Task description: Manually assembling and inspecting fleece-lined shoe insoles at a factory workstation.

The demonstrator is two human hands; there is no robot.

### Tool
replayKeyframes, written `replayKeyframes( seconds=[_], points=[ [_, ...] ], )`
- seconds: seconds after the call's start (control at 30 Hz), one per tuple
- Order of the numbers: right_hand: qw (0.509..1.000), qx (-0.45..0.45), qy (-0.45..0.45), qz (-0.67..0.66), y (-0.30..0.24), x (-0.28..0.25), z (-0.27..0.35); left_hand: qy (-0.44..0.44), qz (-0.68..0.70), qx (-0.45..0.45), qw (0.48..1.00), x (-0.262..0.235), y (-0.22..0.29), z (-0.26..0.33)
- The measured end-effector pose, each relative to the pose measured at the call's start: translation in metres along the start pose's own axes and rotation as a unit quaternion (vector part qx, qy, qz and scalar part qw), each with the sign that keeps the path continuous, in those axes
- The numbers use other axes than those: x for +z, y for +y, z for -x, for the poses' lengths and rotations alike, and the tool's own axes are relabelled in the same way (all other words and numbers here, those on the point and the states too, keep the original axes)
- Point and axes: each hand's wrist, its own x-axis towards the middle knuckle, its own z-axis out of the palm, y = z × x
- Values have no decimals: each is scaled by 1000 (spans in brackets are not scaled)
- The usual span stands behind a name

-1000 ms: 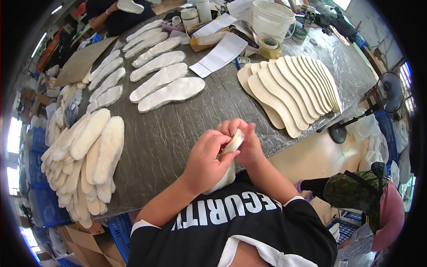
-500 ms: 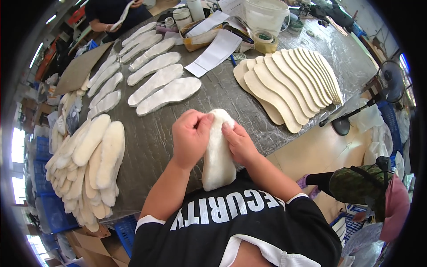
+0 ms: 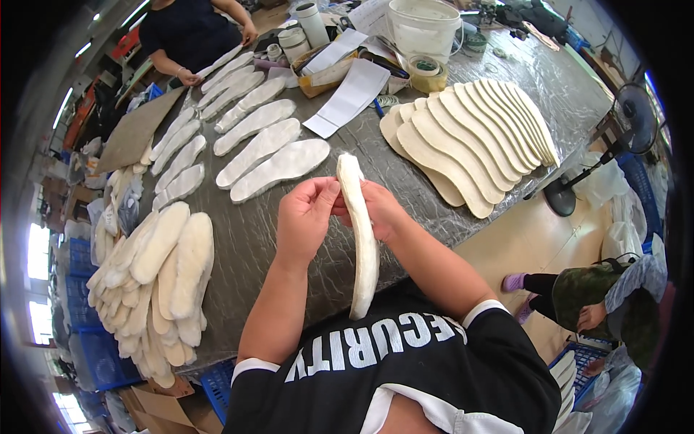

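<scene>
A cream fleece insole [image 3: 363,253] is held upright and edge-on in front of my chest, its upper end above my fingers. My left hand [image 3: 306,217] pinches it near the top from the left, thumb against the edge. From the right, my right hand [image 3: 380,210] grips the same part, its fingertips partly hidden behind the insole. Beyond my hands, pale insoles [image 3: 282,170] lie in two rows on the dark table [image 3: 267,239]. A fanned stack of beige insole boards [image 3: 463,145] sits to the right. Fluffy insoles [image 3: 155,275] are heaped on the left.
A white bucket [image 3: 423,32], a tape roll [image 3: 428,72], white paper [image 3: 347,101] and jars [image 3: 294,43] stand at the back. Across the table a co-worker [image 3: 191,36] handles a pale insole. At right are a black fan [image 3: 636,126] and another person [image 3: 600,300].
The insole has turned from showing its fleecy face to standing edge-on, and my right hand has shifted partly behind it. The far co-worker's hands have moved apart and lowered an insole to the table.
</scene>
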Motion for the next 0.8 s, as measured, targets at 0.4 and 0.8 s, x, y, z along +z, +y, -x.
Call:
replayKeyframes(
  seconds=[0.4, 0.8],
  points=[
    [984, -123, 29, -128, 26, 3, 4, 7, -252, 42, 967, 4, 10, 11],
    [980, 32, -115, 162, -4, -64, 90, -191, -487, 183, 832, -6, 20, 60]
  ],
)
